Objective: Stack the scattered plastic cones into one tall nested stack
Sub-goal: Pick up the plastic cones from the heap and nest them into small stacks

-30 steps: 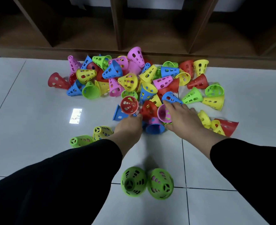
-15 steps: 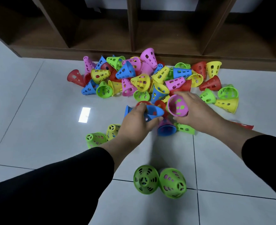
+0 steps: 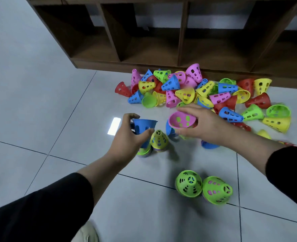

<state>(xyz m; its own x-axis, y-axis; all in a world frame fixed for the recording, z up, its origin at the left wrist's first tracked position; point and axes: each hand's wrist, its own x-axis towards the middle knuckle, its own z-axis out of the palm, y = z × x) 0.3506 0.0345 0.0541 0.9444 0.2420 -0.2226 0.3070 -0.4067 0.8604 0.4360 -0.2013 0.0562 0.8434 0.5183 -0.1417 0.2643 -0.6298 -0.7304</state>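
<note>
The left hand [image 3: 128, 137] grips a blue cone [image 3: 143, 125] wide end up, just above a yellow cone [image 3: 159, 140] standing on the floor [image 3: 39, 119]. The right hand [image 3: 203, 125] pinches a pink cone [image 3: 181, 120] by its rim, mouth tilted toward the left. The heap [image 3: 196, 91] lies against the foot of the shelf [image 3: 161, 65]. Two green cones [image 3: 203, 188] stand nearer, on bare tile. Wide open floor lies to the left.
</note>
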